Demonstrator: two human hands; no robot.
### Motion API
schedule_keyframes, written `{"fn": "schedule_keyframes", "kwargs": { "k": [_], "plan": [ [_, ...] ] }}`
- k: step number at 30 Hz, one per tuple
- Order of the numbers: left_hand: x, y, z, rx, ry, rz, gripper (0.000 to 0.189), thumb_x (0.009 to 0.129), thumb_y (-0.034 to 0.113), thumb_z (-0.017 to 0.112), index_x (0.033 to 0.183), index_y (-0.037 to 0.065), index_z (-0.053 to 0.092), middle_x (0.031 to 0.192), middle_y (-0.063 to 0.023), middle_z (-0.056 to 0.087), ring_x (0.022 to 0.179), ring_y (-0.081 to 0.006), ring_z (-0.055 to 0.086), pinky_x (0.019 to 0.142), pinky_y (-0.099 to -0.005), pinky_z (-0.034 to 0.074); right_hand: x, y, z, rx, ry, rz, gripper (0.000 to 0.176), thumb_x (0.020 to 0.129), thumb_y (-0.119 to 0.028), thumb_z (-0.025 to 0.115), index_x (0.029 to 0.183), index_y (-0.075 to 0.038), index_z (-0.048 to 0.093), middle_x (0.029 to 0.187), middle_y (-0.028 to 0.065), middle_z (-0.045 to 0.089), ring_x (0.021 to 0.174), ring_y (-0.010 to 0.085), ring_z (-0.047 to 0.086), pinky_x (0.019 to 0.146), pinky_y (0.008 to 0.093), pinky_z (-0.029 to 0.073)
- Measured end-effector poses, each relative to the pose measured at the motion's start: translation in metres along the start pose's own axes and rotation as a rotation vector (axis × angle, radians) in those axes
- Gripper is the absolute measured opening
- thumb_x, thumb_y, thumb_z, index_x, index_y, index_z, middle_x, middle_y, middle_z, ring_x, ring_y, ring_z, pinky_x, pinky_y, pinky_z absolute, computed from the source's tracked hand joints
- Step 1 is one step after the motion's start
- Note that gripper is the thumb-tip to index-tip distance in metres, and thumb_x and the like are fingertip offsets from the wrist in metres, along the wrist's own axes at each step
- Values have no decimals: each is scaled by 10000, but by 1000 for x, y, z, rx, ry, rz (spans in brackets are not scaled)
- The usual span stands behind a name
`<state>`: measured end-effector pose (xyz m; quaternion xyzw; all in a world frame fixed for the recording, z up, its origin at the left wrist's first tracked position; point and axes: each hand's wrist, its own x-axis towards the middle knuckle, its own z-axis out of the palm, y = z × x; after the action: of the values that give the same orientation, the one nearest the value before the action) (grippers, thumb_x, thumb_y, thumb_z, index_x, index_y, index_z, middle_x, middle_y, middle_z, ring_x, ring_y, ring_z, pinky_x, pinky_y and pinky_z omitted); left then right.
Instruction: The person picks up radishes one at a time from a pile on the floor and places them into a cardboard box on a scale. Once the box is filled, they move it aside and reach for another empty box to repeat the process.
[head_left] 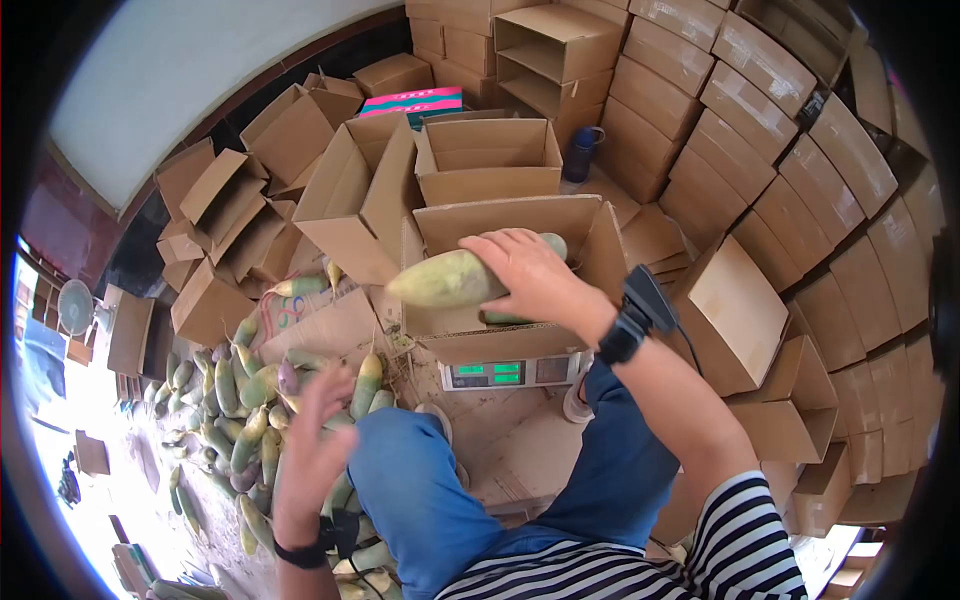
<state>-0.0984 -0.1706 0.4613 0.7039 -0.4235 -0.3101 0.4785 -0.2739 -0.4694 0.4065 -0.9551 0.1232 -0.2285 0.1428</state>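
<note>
Right hand (530, 275) grips a vegetable (440, 280) above the box (500, 212), best laid flat inside; left hand (315, 440), fingers spread, hovers over the pile (240, 400) beside it.

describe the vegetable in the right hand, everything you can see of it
The vegetable is long, plump and pale yellow-green, smooth-skinned, tapering to a blunt tip at the left. It lies nearly level, its middle covered by the right hand, which grips it from above. It is held over the open cardboard box on the scale.
</note>
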Motion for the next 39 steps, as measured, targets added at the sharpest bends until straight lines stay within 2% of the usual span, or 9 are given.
{"fn": "schedule_keyframes", "kwargs": {
  "k": [3,7,14,20,27,31,34,36,39],
  "plan": [
    [-33,-27,25,697,-100,188,745,732,316,773,1332,-12,477,1293,-205,529,1211,-372,508,1049,-455,393,-12,57,42,-164,-302,176,807,622,-266,868,1318,-99,495,1210,132,597,1175,339,535,1013,439,392],
    [-39,-28,30,637,8,122,692,689,226,797,1282,-4,523,1291,-223,514,1206,-397,490,1044,-466,392,-25,85,82,-325,-619,331,795,604,-286,880,1293,-125,517,1192,114,605,1167,312,546,982,422,401],
    [-38,-35,21,596,27,121,642,682,226,796,1229,-7,550,1278,-216,527,1193,-386,503,1037,-452,400,-16,84,80,-461,-233,289,303,841,-166,661,1140,-138,626,1032,109,641,1033,317,604,936,443,434],
    [-40,-37,24,543,71,138,623,682,228,795,1212,-7,568,1265,-209,543,1184,-384,519,1029,-450,412,8,21,37,-182,87,132,175,851,-163,648,1012,-95,633,941,111,643,935,306,623,855,425,476],
    [-40,-45,25,487,57,228,654,726,271,782,1278,9,548,1292,-211,534,1238,-373,489,1067,-431,382,-8,-52,24,1,-72,29,233,869,-126,628,1096,-71,627,978,142,641,904,357,625,780,440,516],
    [-52,-74,14,66,29,156,628,845,319,708,1347,9,492,1345,-186,517,1300,-306,452,1098,-391,340,-19,-87,34,28,-315,-122,247,862,-128,630,1102,-72,623,955,142,623,890,352,618,775,438,510],
    [-75,-121,21,-471,63,-261,618,979,438,547,1402,-1,445,1390,-137,497,1303,-205,418,1099,-342,315,-24,-97,39,46,-448,-183,266,847,-129,643,1106,-75,621,946,136,616,888,344,613,778,435,508],
    [-93,-160,21,-296,48,-667,592,969,458,553,1335,-4,508,1345,-165,532,1255,-273,492,1051,-369,388,-27,-96,43,69,-501,-191,278,836,-129,654,1107,-76,620,941,132,614,887,339,612,780,432,507],
    [-151,-286,22,556,-67,-661,553,897,490,617,1160,6,576,1238,-204,565,1153,-370,544,936,-450,479,-32,-91,48,-51,-548,-143,295,813,-142,679,1095,-82,616,932,125,616,894,328,616,780,427,506]
  ]
}}
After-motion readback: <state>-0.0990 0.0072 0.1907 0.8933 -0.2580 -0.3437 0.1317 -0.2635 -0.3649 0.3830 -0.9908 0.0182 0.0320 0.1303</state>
